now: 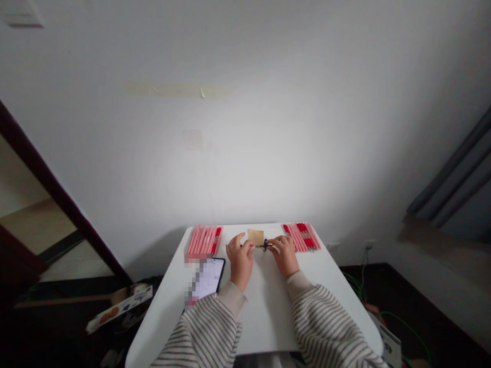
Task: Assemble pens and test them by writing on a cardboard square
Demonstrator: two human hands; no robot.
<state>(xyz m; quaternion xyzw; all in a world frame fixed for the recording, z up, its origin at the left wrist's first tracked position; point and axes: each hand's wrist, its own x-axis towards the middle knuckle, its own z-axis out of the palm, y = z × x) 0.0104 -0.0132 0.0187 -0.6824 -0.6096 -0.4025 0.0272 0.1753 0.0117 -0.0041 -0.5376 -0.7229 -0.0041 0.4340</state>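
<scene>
Near the far side of the white table, my left hand (pixel 241 256) and my right hand (pixel 284 254) face each other. Between their fingertips runs a thin, dark and yellowish stick-like piece (pixel 259 246), too small to name surely. Thumb and finger of each hand are pinched on an end of it. A small black part (pixel 265 244) lies at or just behind the piece, close to my right fingertips; whether it is attached I cannot tell. Just beyond the fingers is a tan square of paper (pixel 255 236).
Pink, pen-like sticks with some red (pixel 203 240) lie in a row at the back left. Another row of pink and red pens (pixel 302 237) lies at the back right. A phone (pixel 209 276) rests left of my left wrist. Behind the white table (pixel 268 312) stands a wall.
</scene>
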